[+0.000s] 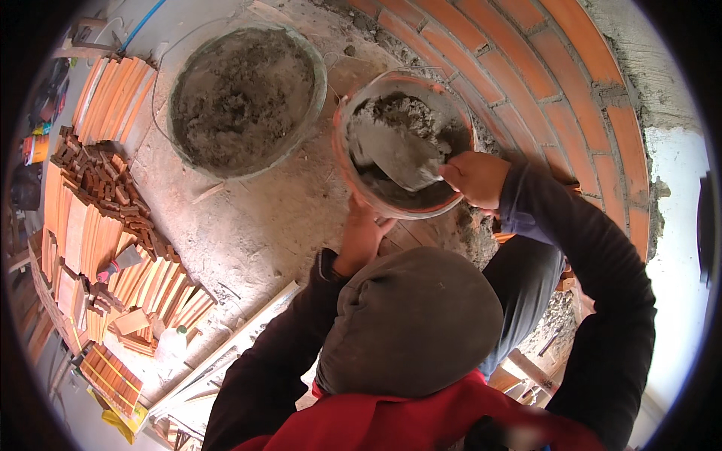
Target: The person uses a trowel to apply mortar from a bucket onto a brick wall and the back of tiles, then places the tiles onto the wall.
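Clenching one trowel [398,156], the right fingers [454,175] hang over one of two mortar buckets [343,146]; left fingers [359,213] touch it, grip unclear.

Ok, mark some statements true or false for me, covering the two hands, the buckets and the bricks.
1. The right hand holds a trowel. True.
2. The left hand is inside the larger bucket. False: it is against the near side of the smaller bucket.
3. The trowel is over the smaller bucket. True.
4. Both buckets are empty. False: each has grey mortar in it.
5. Stacked orange bricks lie at the left of the picture. True.
6. The curved-looking brick wall is at the lower left. False: it is at the upper right.
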The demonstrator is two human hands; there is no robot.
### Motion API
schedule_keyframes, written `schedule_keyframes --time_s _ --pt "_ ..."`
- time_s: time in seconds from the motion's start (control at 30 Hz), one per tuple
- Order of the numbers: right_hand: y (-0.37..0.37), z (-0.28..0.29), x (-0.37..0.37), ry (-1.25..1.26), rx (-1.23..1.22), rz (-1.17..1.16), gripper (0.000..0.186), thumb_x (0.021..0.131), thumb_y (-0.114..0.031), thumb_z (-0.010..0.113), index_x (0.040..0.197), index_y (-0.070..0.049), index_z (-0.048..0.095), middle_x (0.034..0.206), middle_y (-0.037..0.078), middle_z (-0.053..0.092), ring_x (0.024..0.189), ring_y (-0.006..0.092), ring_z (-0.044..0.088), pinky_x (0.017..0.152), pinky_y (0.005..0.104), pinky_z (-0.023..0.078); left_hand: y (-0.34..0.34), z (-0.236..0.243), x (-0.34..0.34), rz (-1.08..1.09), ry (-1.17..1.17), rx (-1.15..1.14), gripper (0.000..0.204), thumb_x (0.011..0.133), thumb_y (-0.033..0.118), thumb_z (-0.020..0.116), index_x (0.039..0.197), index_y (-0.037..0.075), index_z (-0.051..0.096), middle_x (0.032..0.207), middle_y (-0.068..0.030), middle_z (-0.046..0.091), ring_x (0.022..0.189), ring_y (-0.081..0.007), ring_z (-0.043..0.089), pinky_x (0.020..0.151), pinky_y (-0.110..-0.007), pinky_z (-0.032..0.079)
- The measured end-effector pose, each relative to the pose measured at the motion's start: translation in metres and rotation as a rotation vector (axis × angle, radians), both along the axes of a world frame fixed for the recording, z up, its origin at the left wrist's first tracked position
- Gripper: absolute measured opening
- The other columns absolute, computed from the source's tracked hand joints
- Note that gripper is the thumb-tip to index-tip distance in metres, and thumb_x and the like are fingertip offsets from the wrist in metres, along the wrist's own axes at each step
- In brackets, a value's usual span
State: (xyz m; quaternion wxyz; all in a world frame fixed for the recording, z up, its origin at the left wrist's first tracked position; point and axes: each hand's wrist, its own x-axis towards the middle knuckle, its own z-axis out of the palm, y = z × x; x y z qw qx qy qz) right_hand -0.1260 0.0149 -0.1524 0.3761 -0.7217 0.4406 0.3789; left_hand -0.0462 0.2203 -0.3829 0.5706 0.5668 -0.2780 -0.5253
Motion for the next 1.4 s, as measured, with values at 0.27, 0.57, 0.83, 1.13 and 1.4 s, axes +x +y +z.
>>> schedule_keyframes --time_s 0.27,0.57,0.83,1.13,1.4 --pt "-0.044 0.023 -0.026 0.02 -0.225 0.632 0.047 0.104 -0.031 0.039 0.086 0.005 0.062 0.073 0.023 0.061 0.075 0.0428 0.061 0.078 0.0513 0.048 0.004 -0.042 -0.007 -0.261 -0.37 -0.127 0.062 0.096 0.026 0.056 0.146 0.005 0.025 0.124 -0.0147 0.05 0.106 -0.0317 0.053 0.094 -0.043 0.043" --pt "-0.06 0.064 -0.009 0.147 -0.611 0.97 0.03 0.093 -0.029 0.058 0.085 -0.002 0.068 0.07 0.016 0.067 0.072 0.0361 0.069 0.069 0.0491 0.054 0.009 -0.03 -0.009 -0.043 0.469 -0.008 0.069 0.097 0.039 0.057 0.148 0.009 0.02 0.143 -0.0126 0.038 0.129 -0.028 0.045 0.108 -0.042 0.042" --pt "-0.064 0.02 -0.044 0.056 -0.449 0.924 0.028 0.092 -0.031 0.06 0.089 -0.005 0.069 0.073 0.018 0.067 0.075 0.0378 0.067 0.07 0.0473 0.053 -0.023 0.023 0.005 0.037 0.524 -0.066 0.079 0.101 0.053 0.042 0.157 0.019 -0.004 0.15 -0.0081 0.034 0.131 -0.0262 0.044 0.111 -0.049 0.036" --pt "-0.044 -0.032 -0.037 -0.109 -0.022 0.662 0.035 0.097 -0.032 0.06 0.085 0.001 0.064 0.065 0.016 0.061 0.055 0.0328 0.057 0.054 0.0453 0.046 -0.024 0.019 -0.005 0.101 0.561 -0.109 0.076 0.104 0.047 0.041 0.157 0.019 -0.005 0.145 -0.0072 0.038 0.121 -0.019 0.05 0.108 -0.042 0.039" --pt "-0.037 -0.038 -0.071 -0.004 0.79 -0.719 0.038 0.102 -0.042 0.048 0.087 -0.007 0.05 0.058 0.003 0.046 0.036 0.0124 0.043 0.033 0.0269 0.037 -0.018 0.014 -0.002 0.074 0.459 -0.027 0.081 0.098 0.064 0.037 0.157 0.019 0.004 0.154 -0.0101 0.028 0.139 -0.0276 0.036 0.112 -0.046 0.035"
